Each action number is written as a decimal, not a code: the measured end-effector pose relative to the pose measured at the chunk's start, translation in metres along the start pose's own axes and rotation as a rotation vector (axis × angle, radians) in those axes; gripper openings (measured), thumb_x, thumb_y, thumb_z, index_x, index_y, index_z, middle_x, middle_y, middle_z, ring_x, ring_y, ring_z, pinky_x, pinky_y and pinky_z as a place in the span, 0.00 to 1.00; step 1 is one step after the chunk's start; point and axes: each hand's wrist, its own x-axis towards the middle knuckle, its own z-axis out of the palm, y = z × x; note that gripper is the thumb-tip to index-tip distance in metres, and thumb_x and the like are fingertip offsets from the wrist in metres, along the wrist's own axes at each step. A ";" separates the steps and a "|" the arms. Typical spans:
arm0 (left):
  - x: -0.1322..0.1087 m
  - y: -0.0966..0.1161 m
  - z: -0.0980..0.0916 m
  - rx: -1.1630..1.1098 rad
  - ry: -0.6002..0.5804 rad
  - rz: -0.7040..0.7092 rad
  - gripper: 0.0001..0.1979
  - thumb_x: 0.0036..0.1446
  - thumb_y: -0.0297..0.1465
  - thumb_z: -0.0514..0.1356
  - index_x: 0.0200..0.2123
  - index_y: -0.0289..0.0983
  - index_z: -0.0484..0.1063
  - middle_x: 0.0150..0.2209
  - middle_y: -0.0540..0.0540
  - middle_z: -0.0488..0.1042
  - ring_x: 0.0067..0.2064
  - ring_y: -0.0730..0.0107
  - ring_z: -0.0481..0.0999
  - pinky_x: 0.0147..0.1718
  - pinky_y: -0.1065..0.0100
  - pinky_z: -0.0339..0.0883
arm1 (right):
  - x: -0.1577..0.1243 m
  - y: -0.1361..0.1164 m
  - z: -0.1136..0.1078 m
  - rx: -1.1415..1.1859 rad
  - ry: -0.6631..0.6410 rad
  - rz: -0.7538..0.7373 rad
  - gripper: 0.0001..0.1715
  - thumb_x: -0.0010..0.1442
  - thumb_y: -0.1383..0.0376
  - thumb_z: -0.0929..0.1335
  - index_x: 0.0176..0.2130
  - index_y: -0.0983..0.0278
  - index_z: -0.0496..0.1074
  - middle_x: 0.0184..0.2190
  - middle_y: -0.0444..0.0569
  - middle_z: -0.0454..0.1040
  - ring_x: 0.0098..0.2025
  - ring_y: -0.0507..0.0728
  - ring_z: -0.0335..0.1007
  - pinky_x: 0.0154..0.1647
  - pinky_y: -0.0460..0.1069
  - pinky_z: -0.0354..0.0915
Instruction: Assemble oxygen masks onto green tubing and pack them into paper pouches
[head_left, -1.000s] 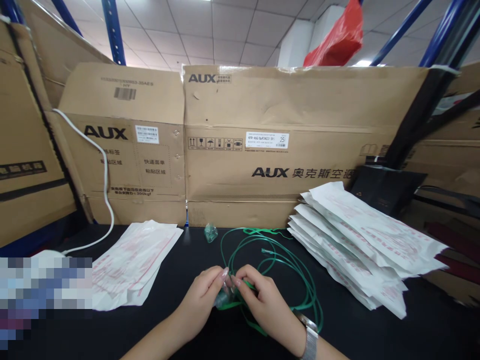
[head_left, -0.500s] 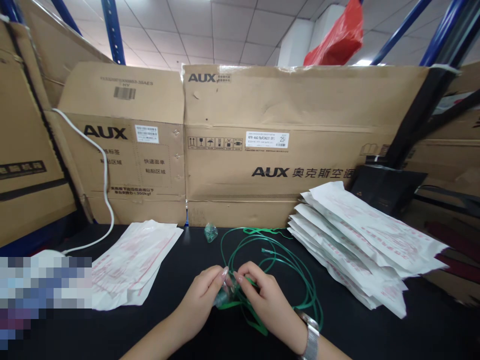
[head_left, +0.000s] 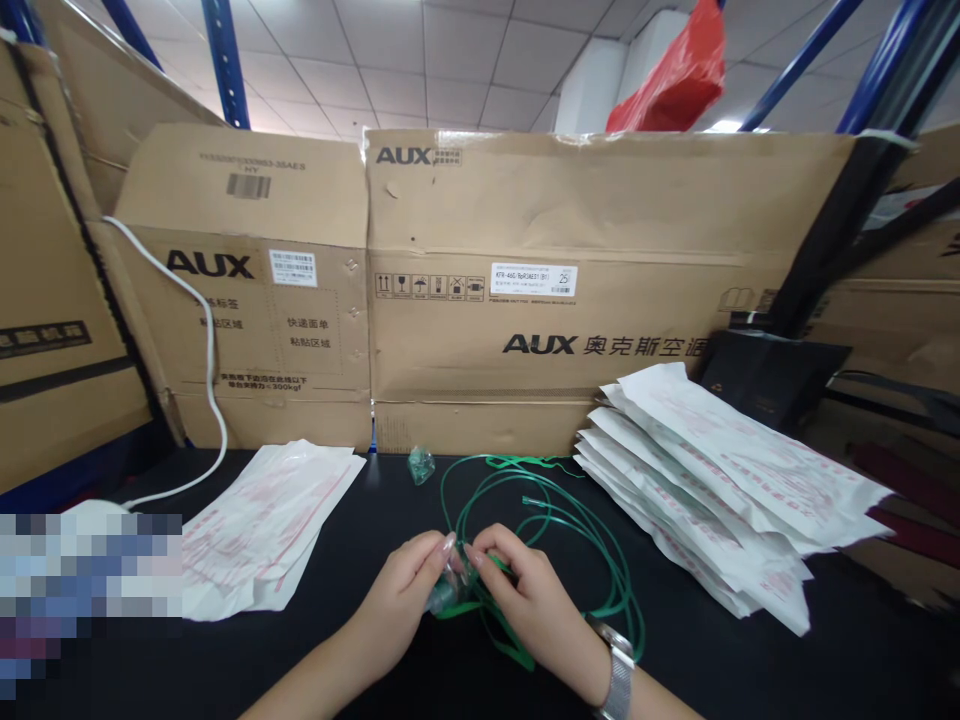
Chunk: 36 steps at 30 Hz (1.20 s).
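Between my two hands is a clear, green-tinted oxygen mask [head_left: 444, 597], partly hidden by my fingers. My left hand [head_left: 409, 585] is closed, pinching it from the left with thumb and fingers. From the other side my right hand [head_left: 529, 585], with a watch at the wrist, pinches the same piece; the fingertips of both hands nearly meet. A green strap [head_left: 514, 648] hangs beneath my right hand. Thin green tubing [head_left: 600, 545] lies in loose coils on the black table behind and to the right. Exactly what the fingertips grip is hard to make out.
A small crumpled clear-green piece [head_left: 421, 465] lies near the cardboard wall [head_left: 480, 370]. Flat white printed packets [head_left: 262, 540] rest at left, and a taller stack of white packets [head_left: 720, 490] stands at right. A white cable [head_left: 214, 370] runs down the left side.
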 end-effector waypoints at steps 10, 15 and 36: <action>-0.001 0.002 0.000 -0.001 -0.002 -0.001 0.17 0.58 0.40 0.46 0.24 0.37 0.63 0.23 0.51 0.63 0.29 0.71 0.63 0.30 0.72 0.58 | -0.001 0.000 0.001 -0.004 -0.005 -0.034 0.10 0.61 0.62 0.58 0.31 0.63 0.64 0.22 0.40 0.63 0.22 0.48 0.54 0.24 0.42 0.53; 0.000 0.001 0.001 0.006 0.002 0.009 0.17 0.58 0.40 0.46 0.23 0.37 0.62 0.23 0.51 0.63 0.28 0.71 0.63 0.30 0.72 0.58 | -0.001 0.000 0.001 0.002 0.004 -0.037 0.11 0.61 0.62 0.58 0.31 0.63 0.64 0.21 0.40 0.63 0.22 0.47 0.54 0.23 0.42 0.53; -0.001 -0.001 0.001 0.188 -0.014 0.021 0.16 0.59 0.37 0.44 0.23 0.38 0.60 0.24 0.51 0.63 0.29 0.70 0.62 0.30 0.70 0.56 | -0.005 -0.002 0.003 -0.115 -0.029 -0.073 0.10 0.62 0.65 0.56 0.32 0.62 0.62 0.27 0.43 0.70 0.28 0.50 0.65 0.30 0.43 0.58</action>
